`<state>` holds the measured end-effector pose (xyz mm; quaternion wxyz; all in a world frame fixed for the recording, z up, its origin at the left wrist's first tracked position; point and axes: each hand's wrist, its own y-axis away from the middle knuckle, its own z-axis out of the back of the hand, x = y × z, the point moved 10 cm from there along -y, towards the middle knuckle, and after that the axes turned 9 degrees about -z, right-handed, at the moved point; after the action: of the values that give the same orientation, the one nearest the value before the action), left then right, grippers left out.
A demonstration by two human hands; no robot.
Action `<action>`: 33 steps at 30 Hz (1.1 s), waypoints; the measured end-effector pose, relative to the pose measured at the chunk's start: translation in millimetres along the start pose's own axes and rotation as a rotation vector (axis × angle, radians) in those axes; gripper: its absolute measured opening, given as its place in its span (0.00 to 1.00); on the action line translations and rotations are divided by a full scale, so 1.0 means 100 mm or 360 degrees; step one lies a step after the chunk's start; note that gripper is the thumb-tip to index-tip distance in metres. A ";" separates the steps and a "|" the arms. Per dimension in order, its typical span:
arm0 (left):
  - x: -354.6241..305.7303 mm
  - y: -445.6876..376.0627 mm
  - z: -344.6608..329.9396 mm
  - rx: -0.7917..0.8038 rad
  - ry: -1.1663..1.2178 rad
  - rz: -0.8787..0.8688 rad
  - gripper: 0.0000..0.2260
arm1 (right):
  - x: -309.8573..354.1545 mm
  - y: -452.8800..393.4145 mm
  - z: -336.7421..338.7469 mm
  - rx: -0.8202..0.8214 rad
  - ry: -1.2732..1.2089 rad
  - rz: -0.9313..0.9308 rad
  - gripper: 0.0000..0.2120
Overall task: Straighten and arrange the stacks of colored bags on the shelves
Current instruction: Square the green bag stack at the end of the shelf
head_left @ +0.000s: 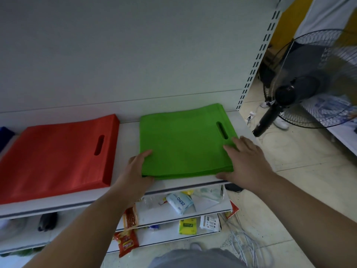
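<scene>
Green non-woven flat bags with cut-out handles (pixel 183 142) sit stacked at centre frame on the white shelf (pixel 127 130): soft, light, prone to sliding. Your left hand (pixel 138 168) grips the near-left corner; your right hand (pixel 245 161) presses flat, fingers spread, at the near-right corner. Hold both edges.

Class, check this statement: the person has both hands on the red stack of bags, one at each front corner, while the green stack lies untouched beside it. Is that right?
Not quite. The head view shows the left hand and right hand on the green stack, one at each front corner; the red stack lies untouched beside it.
</scene>
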<state>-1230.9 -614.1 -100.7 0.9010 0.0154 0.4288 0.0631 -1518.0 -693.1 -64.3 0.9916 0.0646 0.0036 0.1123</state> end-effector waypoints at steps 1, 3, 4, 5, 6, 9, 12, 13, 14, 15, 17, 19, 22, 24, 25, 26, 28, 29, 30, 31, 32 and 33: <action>-0.05 -0.01 0.02 -0.0012 -0.0071 -0.0012 0.33 | 0.14 0.02 0.00 -0.0014 0.0001 0.0037 0.48; -0.16 0.00 0.07 -0.0042 -0.0191 -0.0036 0.30 | 0.49 0.08 -0.04 0.0000 -0.0074 0.0134 0.47; -0.22 0.00 0.09 -0.0066 -0.0220 -0.0049 0.29 | 0.67 0.11 -0.08 0.0006 -0.0146 0.0183 0.45; -0.26 0.00 0.12 -0.0094 -0.0244 -0.0068 0.28 | 0.85 0.12 -0.09 0.0000 -0.0225 0.0221 0.43; -0.31 -0.01 0.15 -0.0122 -0.0270 -0.0092 0.27 | 1.00 0.12 -0.10 -0.0022 -0.0297 0.0251 0.40; -0.36 -0.06 0.21 -0.0189 -0.0337 -0.0131 0.27 | 1.13 0.04 -0.05 -0.0147 -0.0434 0.0267 0.31; -0.28 -0.02 0.20 -0.0212 -0.0318 -0.0068 0.28 | 0.96 -0.02 -0.09 -0.0094 -0.0395 0.0314 0.26; -0.24 0.00 0.18 -0.0213 -0.0309 -0.0044 0.28 | 0.88 -0.03 -0.10 -0.0088 -0.0364 0.0328 0.26; -0.21 0.01 0.17 -0.0214 -0.0298 -0.0019 0.28 | 0.80 -0.03 -0.10 -0.0098 -0.0334 0.0334 0.26; -0.17 0.02 0.16 -0.0219 -0.0288 0.0003 0.28 | 0.72 -0.03 -0.09 -0.0116 -0.0311 0.0338 0.26; -0.12 0.02 0.13 -0.0232 -0.0281 0.0044 0.30 | 0.66 -0.03 -0.09 -0.0132 -0.0282 0.0374 0.27; -0.11 0.02 0.10 -0.0248 -0.0285 0.0067 0.34 | 0.71 -0.02 -0.10 -0.0113 -0.0279 0.0449 0.26; -0.13 0.03 0.08 -0.0289 -0.0231 0.0066 0.40 | 0.93 -0.01 -0.11 -0.0087 -0.0294 0.0576 0.24; -0.12 0.02 0.07 -0.0281 -0.0215 0.0086 0.42 | 1.07 -0.02 -0.10 -0.0092 -0.0288 0.0649 0.23; -0.11 0.02 0.07 -0.0274 -0.0201 0.0107 0.44 | 1.11 -0.03 -0.10 -0.0101 -0.0280 0.0663 0.23; -0.11 0.02 0.07 -0.0270 -0.0166 0.0117 0.45 | 1.13 -0.03 -0.10 -0.0111 -0.0276 0.0662 0.22; -0.09 0.03 0.08 -0.0268 -0.0075 0.0109 0.49 | 1.11 -0.05 -0.09 -0.0132 -0.0300 0.0651 0.21; -0.09 0.04 0.08 -0.0276 -0.0059 0.0096 0.49 | 1.09 -0.05 -0.09 -0.0139 -0.0310 0.0645 0.21; -0.10 0.06 0.09 -0.0291 -0.0069 0.0085 0.47 | 1.08 -0.06 -0.08 -0.0146 -0.0309 0.0643 0.21; -0.11 0.08 0.09 -0.0306 -0.0093 0.0079 0.45 | 1.08 -0.06 -0.08 -0.0148 -0.0296 0.0649 0.21; -0.13 0.09 0.10 -0.0313 -0.0129 0.0074 0.41 | 1.08 -0.06 -0.07 -0.0148 -0.0272 0.0658 0.22; -0.16 0.10 0.11 -0.0319 -0.0176 0.0060 0.36 | 1.07 -0.05 -0.07 -0.0155 -0.0238 0.0661 0.23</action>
<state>-1233.6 -605.7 -81.0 0.9190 -0.0632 0.3697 0.1216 -1412.9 -673.2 -71.4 0.9467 0.0241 -0.0886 0.3089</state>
